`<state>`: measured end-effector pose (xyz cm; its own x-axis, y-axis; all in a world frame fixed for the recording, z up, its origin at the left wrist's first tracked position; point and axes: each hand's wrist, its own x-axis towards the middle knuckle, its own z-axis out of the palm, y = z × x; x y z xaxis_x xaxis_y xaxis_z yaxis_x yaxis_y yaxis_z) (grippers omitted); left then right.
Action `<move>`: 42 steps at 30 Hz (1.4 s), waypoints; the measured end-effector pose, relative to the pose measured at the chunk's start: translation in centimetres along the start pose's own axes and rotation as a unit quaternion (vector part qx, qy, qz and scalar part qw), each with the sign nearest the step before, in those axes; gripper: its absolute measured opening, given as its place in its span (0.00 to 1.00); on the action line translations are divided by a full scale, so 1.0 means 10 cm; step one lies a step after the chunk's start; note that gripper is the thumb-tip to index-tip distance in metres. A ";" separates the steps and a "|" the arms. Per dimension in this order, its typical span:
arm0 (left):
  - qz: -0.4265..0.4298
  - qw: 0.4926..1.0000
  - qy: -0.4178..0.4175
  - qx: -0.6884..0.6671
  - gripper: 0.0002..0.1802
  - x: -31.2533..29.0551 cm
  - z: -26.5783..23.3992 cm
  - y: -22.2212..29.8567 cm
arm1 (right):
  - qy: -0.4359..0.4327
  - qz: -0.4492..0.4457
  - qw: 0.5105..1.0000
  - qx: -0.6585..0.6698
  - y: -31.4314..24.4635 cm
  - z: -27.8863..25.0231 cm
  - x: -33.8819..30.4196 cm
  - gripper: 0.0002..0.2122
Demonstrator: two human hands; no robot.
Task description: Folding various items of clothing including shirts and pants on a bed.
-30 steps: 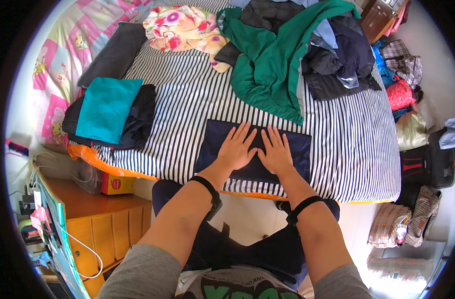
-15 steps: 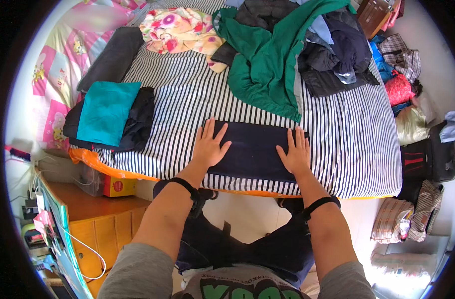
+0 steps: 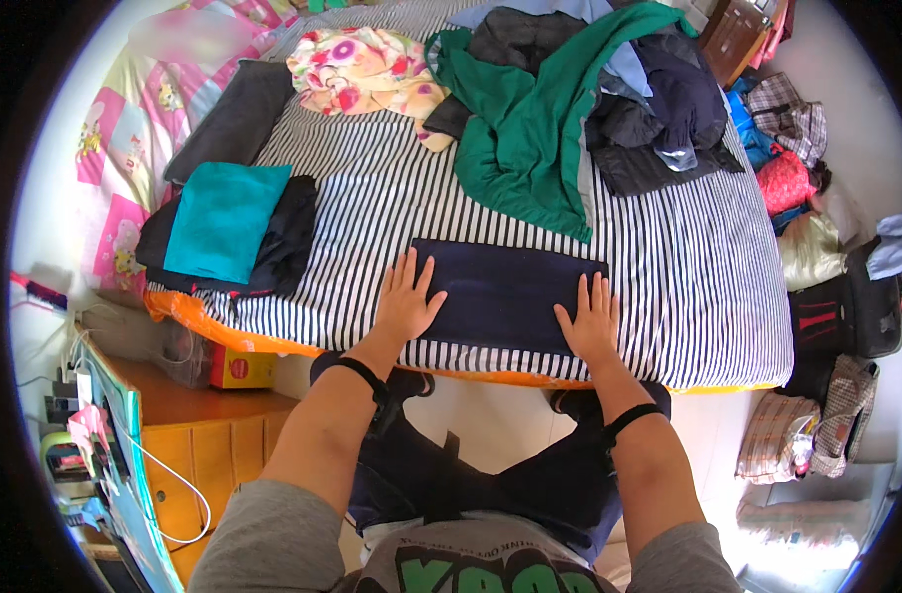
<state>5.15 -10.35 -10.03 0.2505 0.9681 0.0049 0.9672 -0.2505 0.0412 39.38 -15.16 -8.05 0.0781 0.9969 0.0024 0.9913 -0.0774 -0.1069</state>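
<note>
A dark navy garment (image 3: 505,296), folded into a flat rectangle, lies near the front edge of the bed. My left hand (image 3: 408,296) rests flat on its left end with the fingers spread. At its right end my right hand (image 3: 589,314) lies flat too, fingers stretched out and thumb apart. Neither hand grips anything. Just beyond the folded garment spreads a crumpled green garment (image 3: 525,138), its lower tip close to the navy cloth's far edge.
A teal folded cloth (image 3: 226,219) tops a dark pile at the left. Dark clothes (image 3: 668,109) heap at the far right, and a floral blanket (image 3: 357,69) lies at the back. The striped bed sheet (image 3: 372,198) runs beneath. Lower left stands a wooden cabinet (image 3: 214,455).
My hands have slid slightly down toward the near side along the navy garment's ends. The garment stays flat, and the whole view has shifted slightly.
</note>
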 end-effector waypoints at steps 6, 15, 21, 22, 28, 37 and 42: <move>-0.001 0.999 0.023 0.024 0.39 0.04 -0.05 0.17 | -0.045 -0.015 0.999 0.006 0.06 0.01 -0.12 0.36; 0.281 0.956 -0.036 -0.071 0.39 0.23 -0.21 1.33 | -0.011 -0.063 0.997 0.033 0.12 0.06 -0.30 0.34; 0.265 0.958 -0.061 -0.090 0.41 0.10 -0.21 1.26 | -0.038 -0.027 0.999 0.021 0.08 0.01 -0.33 0.34; 0.258 0.961 -0.056 -0.083 0.41 0.09 -0.21 1.15 | -0.038 -0.028 0.999 0.022 0.08 -0.02 -0.32 0.34; 0.186 0.980 -0.043 -0.062 0.42 0.01 -0.21 0.47 | -0.083 -0.013 0.996 0.011 0.01 -0.10 -0.31 0.34; 0.057 0.988 0.071 -0.126 0.44 -0.14 0.12 -0.13 | -0.113 0.005 0.993 0.016 0.03 -0.11 -0.30 0.34; 0.003 0.992 0.031 -0.120 0.58 -0.16 0.15 -0.17 | -0.052 -0.007 0.998 0.026 0.01 -0.05 -0.28 0.32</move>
<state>3.21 -11.52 -11.58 0.2472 0.9667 0.0663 0.9262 -0.2558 0.2768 39.34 -18.00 -7.62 0.0506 0.9937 -0.0995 0.9849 -0.0662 -0.1599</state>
